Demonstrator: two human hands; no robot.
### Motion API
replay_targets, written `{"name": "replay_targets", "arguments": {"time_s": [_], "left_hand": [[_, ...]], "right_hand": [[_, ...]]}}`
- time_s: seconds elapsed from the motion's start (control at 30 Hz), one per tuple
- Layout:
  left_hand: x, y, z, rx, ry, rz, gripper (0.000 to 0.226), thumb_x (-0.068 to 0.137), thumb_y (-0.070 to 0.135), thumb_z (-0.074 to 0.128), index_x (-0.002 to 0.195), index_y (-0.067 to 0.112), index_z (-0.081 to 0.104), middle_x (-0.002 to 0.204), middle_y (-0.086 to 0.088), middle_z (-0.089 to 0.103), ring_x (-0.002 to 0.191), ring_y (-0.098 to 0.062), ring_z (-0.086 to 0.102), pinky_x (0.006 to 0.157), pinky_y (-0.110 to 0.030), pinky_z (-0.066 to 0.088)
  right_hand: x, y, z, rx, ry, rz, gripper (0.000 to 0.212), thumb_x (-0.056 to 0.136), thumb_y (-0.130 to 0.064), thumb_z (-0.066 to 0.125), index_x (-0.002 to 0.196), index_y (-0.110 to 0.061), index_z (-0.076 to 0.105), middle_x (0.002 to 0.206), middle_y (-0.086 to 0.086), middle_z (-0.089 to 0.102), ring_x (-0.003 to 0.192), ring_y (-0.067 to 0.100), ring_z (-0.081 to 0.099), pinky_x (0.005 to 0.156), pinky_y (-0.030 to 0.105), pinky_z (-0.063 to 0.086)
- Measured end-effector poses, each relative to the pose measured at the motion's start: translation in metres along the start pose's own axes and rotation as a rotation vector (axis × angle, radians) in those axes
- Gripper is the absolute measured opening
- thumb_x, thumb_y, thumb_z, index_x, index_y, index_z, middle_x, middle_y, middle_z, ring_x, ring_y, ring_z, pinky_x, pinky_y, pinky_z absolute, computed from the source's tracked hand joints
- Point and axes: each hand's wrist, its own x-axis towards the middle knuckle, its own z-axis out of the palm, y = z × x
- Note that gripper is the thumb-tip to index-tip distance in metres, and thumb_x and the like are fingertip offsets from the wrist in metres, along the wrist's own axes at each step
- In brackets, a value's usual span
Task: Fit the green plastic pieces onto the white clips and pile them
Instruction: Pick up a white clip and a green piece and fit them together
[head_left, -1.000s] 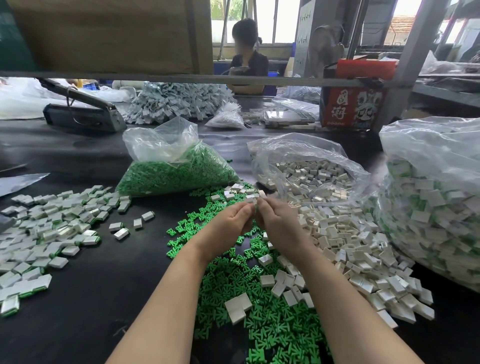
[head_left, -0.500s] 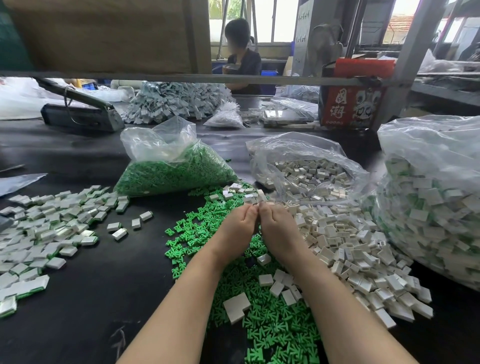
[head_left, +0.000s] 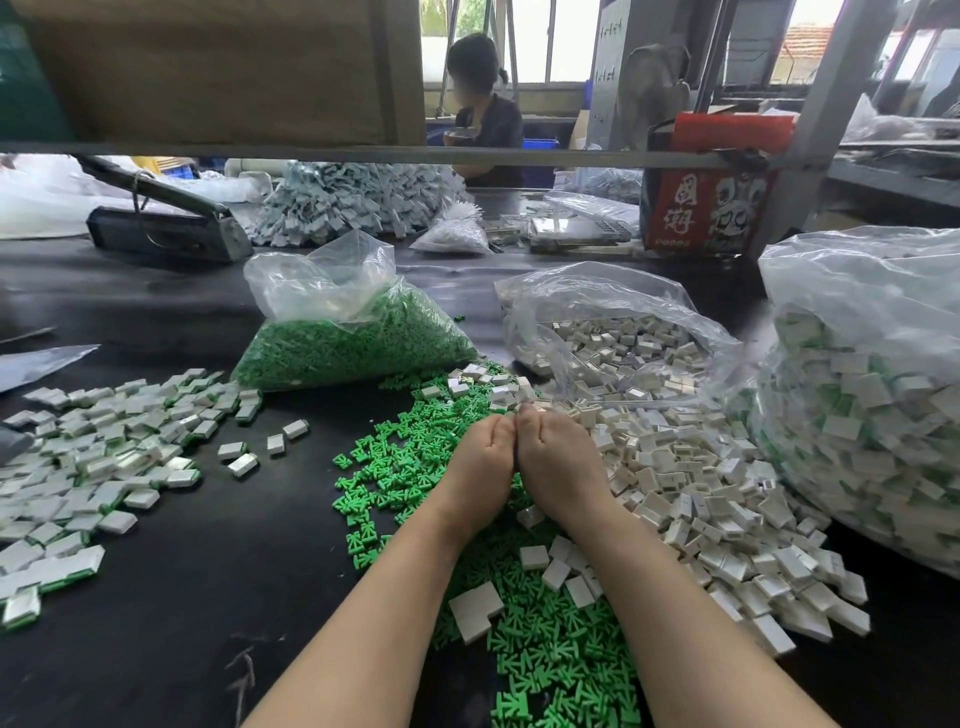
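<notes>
My left hand (head_left: 480, 462) and my right hand (head_left: 558, 462) are pressed side by side above the table's middle, fingers curled away from the camera. They pinch a small white clip at their fingertips, and it is almost wholly hidden. Loose green plastic pieces (head_left: 395, 467) lie scattered under and in front of my hands. A heap of bare white clips (head_left: 675, 467) spreads to the right. Fitted white-and-green clips (head_left: 104, 447) are piled at the left.
An open bag of green pieces (head_left: 353, 343) and an open bag of white clips (head_left: 623, 348) stand behind my hands. A large bag of fitted clips (head_left: 872, 415) fills the right edge. Farther back are a heat sealer (head_left: 161, 228), a red box (head_left: 711, 208) and a seated person (head_left: 488, 114).
My hands have closed tighter against each other and sunk a little toward the table. The small piece seen at the fingertips earlier is now covered by them.
</notes>
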Motion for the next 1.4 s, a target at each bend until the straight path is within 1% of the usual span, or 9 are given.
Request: {"name": "replay_targets", "arguments": {"time_s": [0.13, 0.37, 0.57, 0.8, 0.93, 1.13, 1.2, 1.33, 1.4], "left_hand": [[-0.001, 0.000, 0.000, -0.021, 0.004, -0.024, 0.035, 0.107, 0.013, 0.033, 0.088, 0.013, 0.062, 0.085, 0.001, 0.065, 0.074, 0.001, 0.060, 0.069, -0.009, 0.046], [-0.001, 0.001, -0.001, -0.029, 0.012, -0.014, 0.038, 0.107, 0.011, 0.033, 0.082, 0.015, 0.060, 0.081, 0.002, 0.063, 0.067, 0.006, 0.059, 0.067, -0.009, 0.046], [0.000, -0.002, -0.002, -0.008, 0.024, -0.045, 0.033, 0.107, 0.012, 0.033, 0.093, 0.006, 0.062, 0.088, -0.002, 0.065, 0.080, -0.007, 0.059, 0.070, -0.010, 0.047], [-0.001, 0.000, -0.001, 0.002, 0.011, -0.027, 0.037, 0.107, 0.011, 0.034, 0.081, 0.015, 0.060, 0.080, 0.003, 0.063, 0.067, 0.007, 0.060, 0.065, -0.007, 0.045], [-0.001, -0.001, -0.002, 0.003, 0.002, -0.035, 0.035, 0.107, 0.012, 0.033, 0.085, 0.013, 0.061, 0.083, 0.001, 0.064, 0.076, -0.004, 0.059, 0.068, -0.009, 0.046], [0.001, -0.002, -0.006, -0.015, -0.043, -0.040, 0.032, 0.107, 0.015, 0.033, 0.095, 0.013, 0.062, 0.092, -0.001, 0.066, 0.083, -0.003, 0.062, 0.073, -0.010, 0.046], [0.001, -0.003, -0.010, -0.059, -0.079, -0.064, 0.031, 0.107, 0.015, 0.033, 0.094, 0.014, 0.061, 0.091, 0.000, 0.066, 0.080, -0.003, 0.062, 0.073, -0.013, 0.047], [0.002, 0.002, -0.024, -0.085, -0.164, -0.082, 0.028, 0.107, 0.023, 0.038, 0.091, 0.016, 0.060, 0.067, 0.016, 0.062, 0.064, 0.000, 0.056, 0.053, -0.020, 0.046], [0.002, 0.007, -0.030, -0.088, -0.215, -0.053, 0.028, 0.106, 0.025, 0.040, 0.088, 0.016, 0.059, 0.063, 0.020, 0.061, 0.060, 0.005, 0.056, 0.054, -0.019, 0.046]], "right_hand": [[0.001, -0.001, 0.000, -0.032, -0.004, 0.005, 0.048, 0.105, -0.029, 0.028, 0.074, -0.012, 0.060, 0.085, 0.017, 0.068, 0.079, 0.031, 0.060, 0.068, 0.035, 0.039], [0.001, -0.001, 0.001, -0.065, -0.006, 0.002, 0.045, 0.105, -0.029, 0.028, 0.069, -0.019, 0.053, 0.084, 0.017, 0.068, 0.079, 0.032, 0.061, 0.066, 0.033, 0.037], [0.002, -0.002, 0.001, -0.086, -0.009, 0.011, 0.046, 0.104, -0.031, 0.028, 0.070, -0.018, 0.055, 0.084, 0.017, 0.068, 0.080, 0.033, 0.062, 0.067, 0.036, 0.040], [0.000, -0.002, 0.000, -0.115, -0.004, 0.012, 0.048, 0.105, -0.032, 0.026, 0.073, -0.016, 0.058, 0.087, 0.016, 0.069, 0.082, 0.032, 0.062, 0.070, 0.037, 0.043], [0.000, -0.002, 0.000, -0.121, -0.013, 0.010, 0.049, 0.104, -0.033, 0.026, 0.075, -0.015, 0.061, 0.088, 0.015, 0.069, 0.083, 0.032, 0.063, 0.071, 0.038, 0.044], [0.000, -0.003, -0.002, -0.114, -0.044, -0.006, 0.044, 0.105, -0.034, 0.025, 0.071, -0.024, 0.051, 0.077, 0.005, 0.062, 0.075, 0.025, 0.058, 0.066, 0.035, 0.042], [0.000, -0.003, -0.004, -0.103, -0.050, -0.015, 0.040, 0.104, -0.034, 0.025, 0.074, -0.024, 0.050, 0.081, 0.005, 0.063, 0.077, 0.024, 0.057, 0.069, 0.036, 0.043], [0.003, -0.002, -0.008, 0.149, -0.099, 0.023, 0.048, 0.104, -0.032, 0.026, 0.075, -0.005, 0.053, 0.075, 0.011, 0.060, 0.070, 0.027, 0.052, 0.072, 0.050, 0.047], [0.006, -0.003, -0.012, 0.346, -0.130, 0.090, 0.050, 0.105, -0.030, 0.028, 0.079, 0.003, 0.053, 0.074, 0.019, 0.056, 0.068, 0.033, 0.049, 0.068, 0.051, 0.045]]}}
